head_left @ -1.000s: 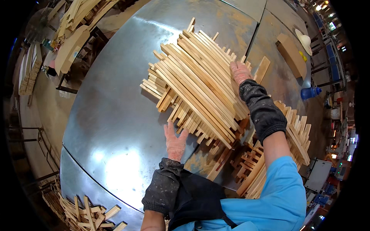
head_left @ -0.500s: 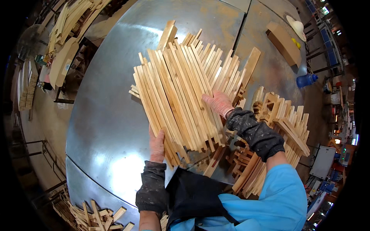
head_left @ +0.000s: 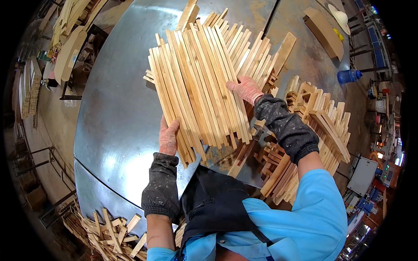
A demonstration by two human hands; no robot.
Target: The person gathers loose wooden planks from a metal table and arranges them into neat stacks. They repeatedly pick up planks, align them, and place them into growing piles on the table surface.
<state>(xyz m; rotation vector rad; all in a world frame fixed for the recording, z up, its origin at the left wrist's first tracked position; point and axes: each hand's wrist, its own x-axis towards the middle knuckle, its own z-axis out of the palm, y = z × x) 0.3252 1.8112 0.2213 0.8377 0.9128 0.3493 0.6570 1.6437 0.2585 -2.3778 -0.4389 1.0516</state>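
A broad bundle of long, thin wooden strips (head_left: 198, 87) lies side by side between my hands, their near ends uneven. My left hand (head_left: 168, 135), in a pinkish knit glove, grips the bundle's left edge close to its near end, thumb on top. On the right edge, farther up, my right hand (head_left: 246, 89) clasps it in a matching glove with the thumb over the strips. Behind and to the right, more wooden strips (head_left: 254, 58) lie partly hidden beneath the bundle. The undersides of both hands' grips are out of sight.
The bundle is over a grey metal table (head_left: 117, 87). At right stands a stack of wooden pieces (head_left: 324, 113); beyond it are a blue jug (head_left: 349, 76), a cardboard box (head_left: 323, 34) and a pale hat (head_left: 338, 19). Loose wood offcuts (head_left: 114, 232) are heaped at lower left.
The whole scene sits higher in the picture, as the view has tipped downward. Both hands keep their hold on the bundle of strips, with little shift against the table.
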